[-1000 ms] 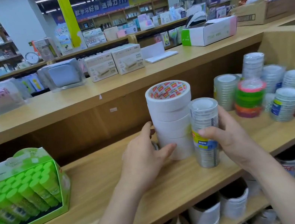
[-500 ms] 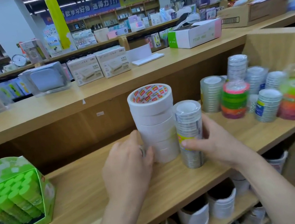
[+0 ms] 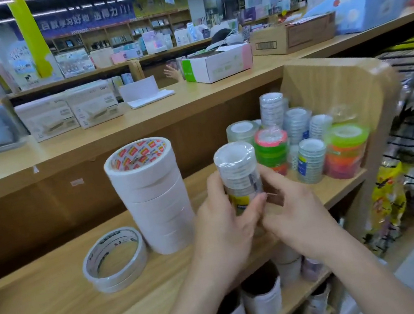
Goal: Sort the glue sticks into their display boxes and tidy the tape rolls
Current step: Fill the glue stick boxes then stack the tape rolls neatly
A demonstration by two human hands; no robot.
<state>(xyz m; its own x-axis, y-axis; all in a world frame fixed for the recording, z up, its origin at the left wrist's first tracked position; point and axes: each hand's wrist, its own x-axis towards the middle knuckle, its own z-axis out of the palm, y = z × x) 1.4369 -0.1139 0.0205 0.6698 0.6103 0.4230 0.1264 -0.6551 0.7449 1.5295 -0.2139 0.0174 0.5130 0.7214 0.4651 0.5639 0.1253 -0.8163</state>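
I am gripping the shrink-wrapped column of clear tape rolls with a yellow and blue label (image 3: pixel 239 176) in both hands. My left hand (image 3: pixel 224 228) is curling its thumb and fingers round the near side, and my right hand (image 3: pixel 297 213) is pinching the far side, so the slippery film is not sliding. The column is standing upright between the tall stack of white masking tape rolls (image 3: pixel 151 194) and the crowd of wrapped clear and neon tape stacks (image 3: pixel 310 160) at the right end of the pale wooden shelf (image 3: pixel 47 309). My fingers are hiding its base. I am judging it belongs with that crowd. Two flat white tape rolls (image 3: pixel 114 259) are lying loose just left of the white stack.
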